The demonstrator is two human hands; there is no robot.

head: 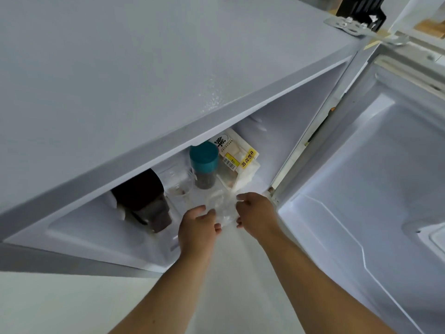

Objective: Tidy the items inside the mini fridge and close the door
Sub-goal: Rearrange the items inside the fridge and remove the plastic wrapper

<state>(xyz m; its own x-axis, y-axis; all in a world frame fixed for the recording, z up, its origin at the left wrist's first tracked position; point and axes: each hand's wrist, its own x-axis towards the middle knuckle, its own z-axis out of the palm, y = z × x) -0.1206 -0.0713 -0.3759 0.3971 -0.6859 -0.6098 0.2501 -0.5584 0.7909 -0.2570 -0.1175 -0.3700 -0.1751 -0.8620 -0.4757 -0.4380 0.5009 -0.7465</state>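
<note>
I look down over the grey top of the mini fridge [144, 68] into its open compartment. My left hand [197, 227] and my right hand [256, 213] both grip a clear plastic container [221, 206] at the front of the shelf. Behind it stands a jar with a teal lid [204, 162] and dark contents. A bread bag with a yellow label [237, 157] leans at the back right. A dark jar or pot [144, 201] lies tilted on the left, partly hidden by the fridge's top edge. The fridge door [373, 177] stands wide open on the right.
Another clear plastic box [177, 182] sits between the dark jar and the teal-lidded jar. The door's inner liner has a moulded shelf [431, 235] at the right edge. A metal hinge bracket [349, 26] is on the fridge's top right corner. Pale floor lies below.
</note>
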